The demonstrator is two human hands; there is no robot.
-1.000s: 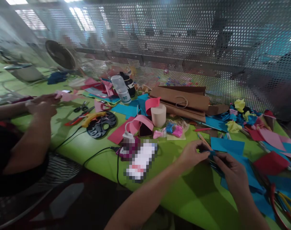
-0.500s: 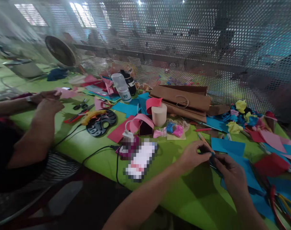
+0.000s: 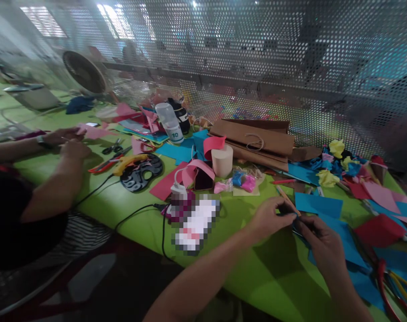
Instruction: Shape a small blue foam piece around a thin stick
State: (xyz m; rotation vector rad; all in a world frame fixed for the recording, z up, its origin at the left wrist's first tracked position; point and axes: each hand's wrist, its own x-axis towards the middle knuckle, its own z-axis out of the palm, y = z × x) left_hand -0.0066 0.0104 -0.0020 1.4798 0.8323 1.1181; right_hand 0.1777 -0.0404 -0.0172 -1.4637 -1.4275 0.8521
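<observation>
A craft workshop: coloured paper (image 3: 318,204), scissors (image 3: 117,148) and crumpled scraps (image 3: 328,178) on a green table (image 3: 237,219).

The green table (image 3: 257,277) bears blue paper (image 3: 319,204), black scissors (image 3: 112,147) — and a lit phone (image 3: 198,226).

A tall screen of perforated metal (image 3: 257,53) runs along the far side of a bright green table (image 3: 99,192), with a dark horizontal rail (image 3: 176,76) crossing it. Blurred shapes and a bluish glow (image 3: 387,56) show through its holes. At upper left, daylight whitens a slanted window (image 3: 44,21) and a second bright window (image 3: 114,21) beside it. A small light (image 3: 194,4) shines near the top edge. Below the table, the floor area (image 3: 139,273) lies in deep shadow.
</observation>
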